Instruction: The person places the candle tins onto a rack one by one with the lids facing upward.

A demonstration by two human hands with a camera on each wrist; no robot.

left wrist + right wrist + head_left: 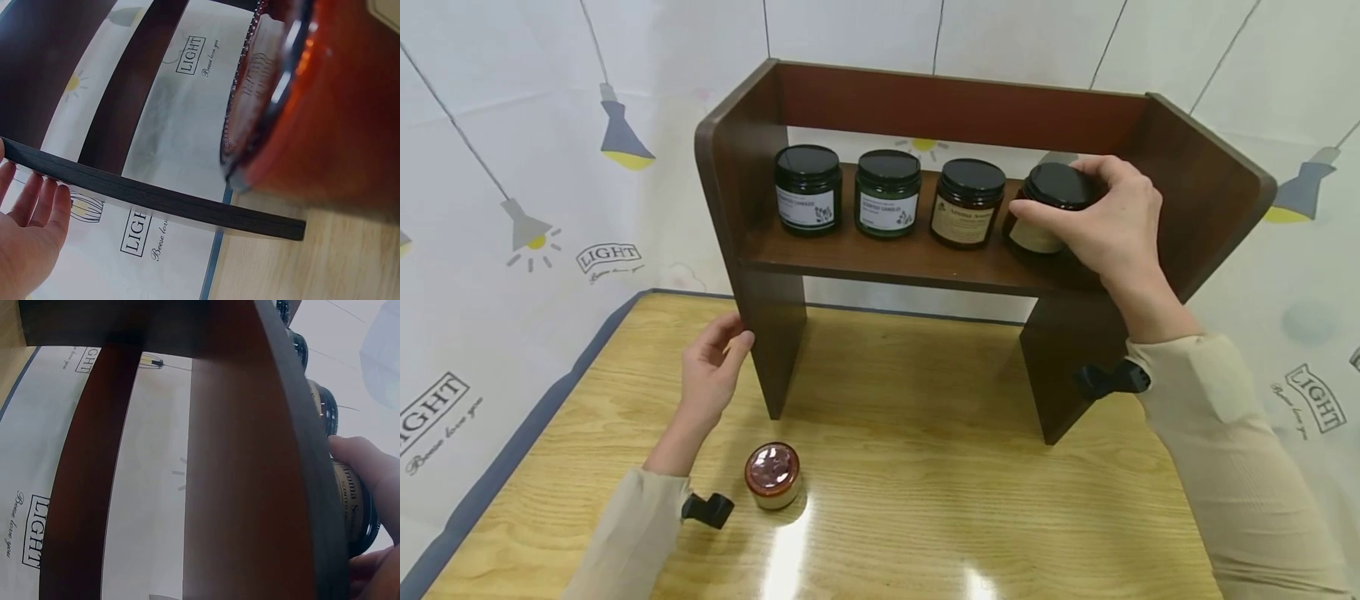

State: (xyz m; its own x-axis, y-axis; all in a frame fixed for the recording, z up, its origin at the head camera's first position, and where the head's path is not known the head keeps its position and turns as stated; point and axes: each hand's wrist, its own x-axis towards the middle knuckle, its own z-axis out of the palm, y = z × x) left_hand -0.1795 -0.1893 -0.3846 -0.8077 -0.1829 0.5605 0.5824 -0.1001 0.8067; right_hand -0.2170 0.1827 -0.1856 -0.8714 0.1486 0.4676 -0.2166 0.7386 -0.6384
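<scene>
My right hand [1116,217] holds a dark candle jar [1037,237] with a black lid and beige label, thumb at its front left and fingers behind. It is the rightmost in a row on the dark wooden shelf [880,271]. In the right wrist view, the thumb and fingers close round this jar [353,500]. My left hand [711,367] is at the shelf's left side panel [767,350], with fairly straight fingers [47,206] along its outer face. Below that hand, a small jar with a shiny reddish-brown lid [772,467] stands on the table.
Left of the held jar stand another beige-labelled jar [966,221] and two green candle jars with white labels, one in the middle [886,212] and one by the left panel [807,208]. The shelf unit stands on a wood-grain table [910,517] before a printed backdrop [550,67].
</scene>
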